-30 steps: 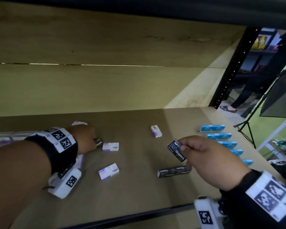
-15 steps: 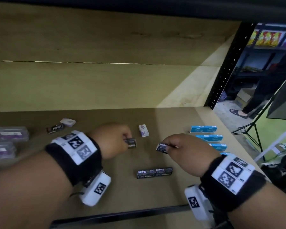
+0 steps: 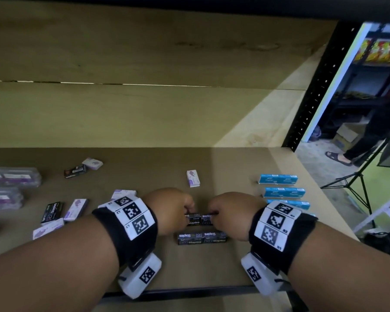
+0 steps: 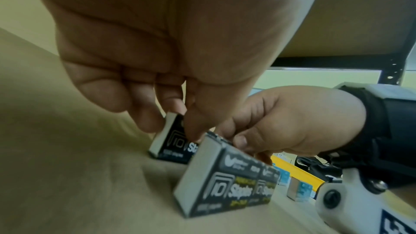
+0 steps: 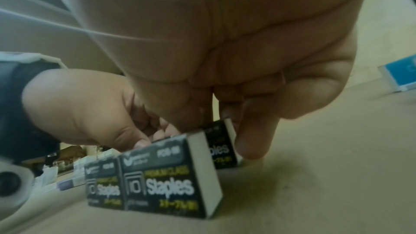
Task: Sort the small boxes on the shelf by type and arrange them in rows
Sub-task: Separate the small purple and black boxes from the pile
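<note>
Near the shelf's (image 3: 144, 275) front edge, mid-width, the left hand (image 3: 169, 210) pinches one black staples box (image 3: 193, 219) and the right hand (image 3: 231, 212) pinches another (image 3: 207, 218), end to end, just behind a finished black pair (image 3: 202, 238). Fingers hide both box tops. Blue boxes (image 3: 284, 192) line the right edge, partly behind the right wristband; purple boxes (image 3: 76, 209) lie scattered left.

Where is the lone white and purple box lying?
In the head view, the white and purple box lies mid-shelf, just beyond both hands, left of the blue boxes.
</note>
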